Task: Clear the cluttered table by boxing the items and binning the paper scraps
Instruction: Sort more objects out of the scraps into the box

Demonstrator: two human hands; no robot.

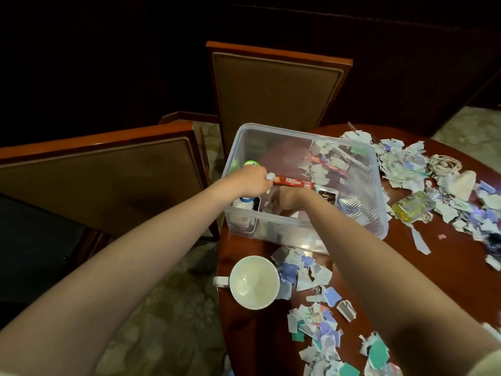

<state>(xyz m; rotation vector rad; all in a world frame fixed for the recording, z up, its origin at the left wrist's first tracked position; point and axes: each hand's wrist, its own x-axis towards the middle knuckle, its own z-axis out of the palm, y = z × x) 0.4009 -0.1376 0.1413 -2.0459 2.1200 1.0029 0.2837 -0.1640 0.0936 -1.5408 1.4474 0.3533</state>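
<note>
A clear plastic box (379, 213) stands at the table's far left edge. Inside lie a red Nescafé stick (294, 182), a black sachet (328, 197), a white bottle (244, 206) and some scraps. My left hand (250, 180) hovers over the box's left side, its fingers pinching a small white paper scrap (270, 176). My right hand (287, 199) reaches down into the box near its front wall, fingers curled; what it holds is hidden. Torn paper scraps (314, 316) cover the table in front of and to the right of the box.
A white cup (254, 282) stands at the table's left edge, in front of the box. A clear wrapped yellow item (413, 206) and a coiled cord (444, 164) lie right of the box. Two brown padded chairs (273, 88) stand left and behind.
</note>
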